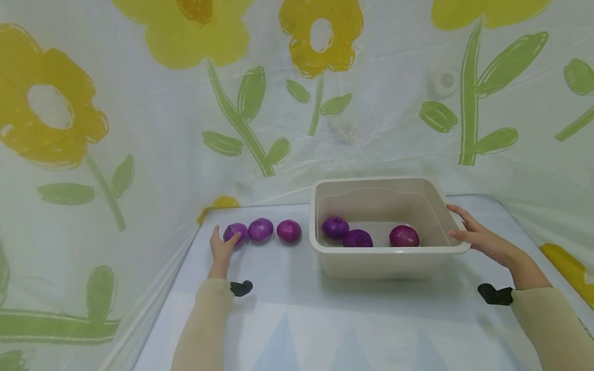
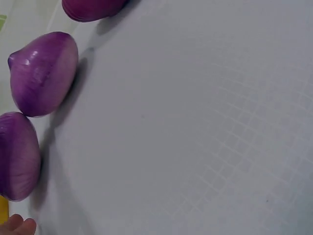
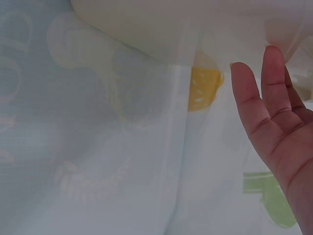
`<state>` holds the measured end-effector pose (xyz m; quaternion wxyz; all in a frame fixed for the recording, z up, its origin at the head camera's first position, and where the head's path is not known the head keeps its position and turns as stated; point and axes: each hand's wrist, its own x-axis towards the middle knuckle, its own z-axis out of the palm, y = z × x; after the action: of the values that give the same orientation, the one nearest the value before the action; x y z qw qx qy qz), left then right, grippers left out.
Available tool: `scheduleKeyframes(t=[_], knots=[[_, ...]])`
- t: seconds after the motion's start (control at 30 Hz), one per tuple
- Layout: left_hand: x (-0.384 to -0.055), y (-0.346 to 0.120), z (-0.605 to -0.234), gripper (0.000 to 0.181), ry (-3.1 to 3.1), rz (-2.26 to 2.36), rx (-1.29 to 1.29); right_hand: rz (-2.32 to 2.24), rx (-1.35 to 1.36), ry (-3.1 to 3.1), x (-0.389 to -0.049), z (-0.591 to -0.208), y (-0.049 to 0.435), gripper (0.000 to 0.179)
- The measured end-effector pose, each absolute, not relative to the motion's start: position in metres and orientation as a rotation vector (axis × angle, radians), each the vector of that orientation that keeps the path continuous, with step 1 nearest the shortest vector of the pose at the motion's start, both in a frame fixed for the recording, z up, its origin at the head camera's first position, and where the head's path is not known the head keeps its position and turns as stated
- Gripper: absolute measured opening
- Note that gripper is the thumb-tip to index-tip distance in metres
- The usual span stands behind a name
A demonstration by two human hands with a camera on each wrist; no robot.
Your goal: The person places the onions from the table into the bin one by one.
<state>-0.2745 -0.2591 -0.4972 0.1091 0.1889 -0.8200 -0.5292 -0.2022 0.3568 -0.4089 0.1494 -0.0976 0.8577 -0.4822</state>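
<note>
My left hand (image 1: 221,250) is at the leftmost purple onion (image 1: 236,233), its thumb across the near side and its fingers spread to the left. In the left wrist view, fingertips (image 2: 20,226) show in the bottom corner, just below that onion. Two more onions, a purple one (image 1: 261,230) and a redder one (image 1: 289,231), lie to its right in a row. A beige plastic bin (image 1: 394,263) holds three onions, the rightmost being reddish (image 1: 404,236). At the bin's right rim, my right hand (image 1: 489,242) touches with largely straight fingers (image 3: 247,93).
The bin stands on a pale patterned tablecloth (image 1: 287,288), right of the onion row. White sheets with yellow flowers (image 1: 322,36) hang behind and at the sides. Both forearms wear beige sleeves with dark wrist attachments (image 1: 495,294).
</note>
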Motion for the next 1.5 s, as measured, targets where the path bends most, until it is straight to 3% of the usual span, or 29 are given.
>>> scheduleKeyframes(t=[0.5,0.97,1.5], knots=[[-0.273,-0.255,-0.515,0.097,-2.537,-1.527,0.607,-1.376,-0.281,2.471,-0.202,-0.408,0.357,0.072],[-0.277,-0.257,-0.513,0.085,-2.589,-1.507,0.612,-1.380,-0.269,2.468,-0.203,-0.406,0.355,0.072],[-0.280,-0.269,-0.502,0.084,-2.457,-1.584,0.586,-1.381,-0.218,2.459,-0.203,-0.408,0.355,0.076]])
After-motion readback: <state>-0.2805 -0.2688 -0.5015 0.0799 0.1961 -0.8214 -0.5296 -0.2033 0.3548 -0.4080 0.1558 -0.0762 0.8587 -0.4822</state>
